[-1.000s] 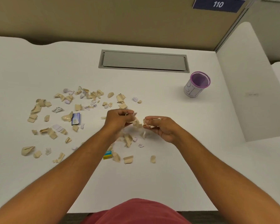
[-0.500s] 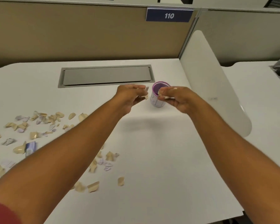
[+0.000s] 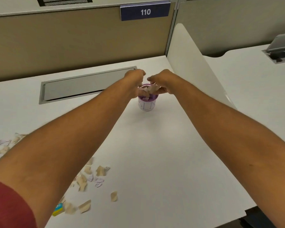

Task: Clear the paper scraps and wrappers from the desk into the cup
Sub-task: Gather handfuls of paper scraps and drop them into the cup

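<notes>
A small white cup [image 3: 146, 106] with a purple rim stands on the white desk [image 3: 155, 153], towards the back. Both hands are right over its mouth. My left hand [image 3: 134, 78] points its fingers down into the cup. My right hand [image 3: 161, 79] pinches tan paper scraps [image 3: 152, 88] at the rim, and some scraps lie inside the cup. More torn tan and pale purple scraps [image 3: 100, 171] lie near the front left, partly hidden under my left forearm. A blue and yellow wrapper [image 3: 57, 209] sits by the front edge.
A grey cable hatch [image 3: 82, 84] is set into the desk left of the cup. A white divider panel [image 3: 192, 66] rises just right of it. More scraps [image 3: 1, 145] lie at the far left edge. A tan partition with a "110" sign [image 3: 145, 12] stands behind.
Both hands carried scraps from the pile near the front over to the cup. They have now dropped onto its mouth, with fingers lowered to the rim.
</notes>
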### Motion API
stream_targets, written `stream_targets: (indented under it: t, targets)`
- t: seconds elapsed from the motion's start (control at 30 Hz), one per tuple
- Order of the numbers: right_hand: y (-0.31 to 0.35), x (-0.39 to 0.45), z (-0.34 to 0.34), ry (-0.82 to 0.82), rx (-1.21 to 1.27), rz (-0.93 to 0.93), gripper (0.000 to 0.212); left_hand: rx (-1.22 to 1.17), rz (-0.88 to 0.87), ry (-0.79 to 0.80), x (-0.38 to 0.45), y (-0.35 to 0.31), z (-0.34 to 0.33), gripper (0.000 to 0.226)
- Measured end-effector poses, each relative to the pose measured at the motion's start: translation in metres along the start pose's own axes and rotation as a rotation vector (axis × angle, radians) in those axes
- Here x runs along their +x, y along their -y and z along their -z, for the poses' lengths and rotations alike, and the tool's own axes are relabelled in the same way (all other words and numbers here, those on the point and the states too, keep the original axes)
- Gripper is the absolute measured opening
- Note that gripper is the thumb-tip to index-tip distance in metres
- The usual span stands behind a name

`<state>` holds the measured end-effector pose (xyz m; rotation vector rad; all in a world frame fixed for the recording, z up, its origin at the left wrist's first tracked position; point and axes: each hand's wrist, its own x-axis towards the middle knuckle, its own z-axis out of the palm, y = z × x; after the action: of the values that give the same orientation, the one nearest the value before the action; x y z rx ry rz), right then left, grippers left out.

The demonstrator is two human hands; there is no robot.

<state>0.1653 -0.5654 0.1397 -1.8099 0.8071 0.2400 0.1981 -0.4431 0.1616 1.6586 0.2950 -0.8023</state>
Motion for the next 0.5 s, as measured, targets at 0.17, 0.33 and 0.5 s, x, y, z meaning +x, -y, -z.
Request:
stream_targets:
  t: [0.17, 0.33, 0.5]
  targets:
    - [0.005, 0.001, 0.0, -0.057, -0.038, -0.015, 0.022, -0.055, 0.08, 0.058, -0.001, -0.007, 0.004, 0.048]
    - [-0.001, 0.004, 0.004, -0.203, -0.055, 0.05, 0.023, -0.103, 0.097, 0.171, -0.007, -0.003, 0.004, 0.057]
    - [-0.03, -0.023, -0.002, -0.27, -0.166, 0.262, 0.013, 0.052, -0.123, 0.176, -0.029, 0.018, 0.027, 0.04]
